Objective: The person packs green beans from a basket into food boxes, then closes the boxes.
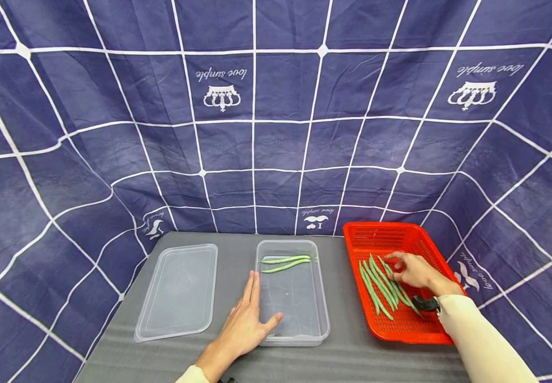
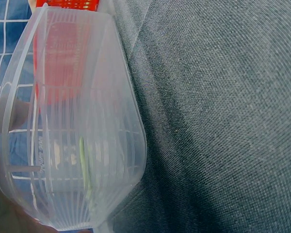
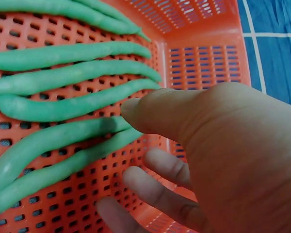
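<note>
My left hand rests at the left rim of a clear plastic box, its fingers straight along the side and its thumb reaching over the rim. Two green beans lie side by side at the far end of the box. The right hand is inside a red plastic basket, above several green beans lying on its bottom. In the right wrist view, the thumb is right at the bean ends, and the other fingers are bent loosely and spread, with no bean gripped.
A flat translucent lid lies on the grey tabletop to the left of the box. Behind the table and along both sides hangs a blue cloth with white lines. The basket stands to the right of the box, with a strip of table between them.
</note>
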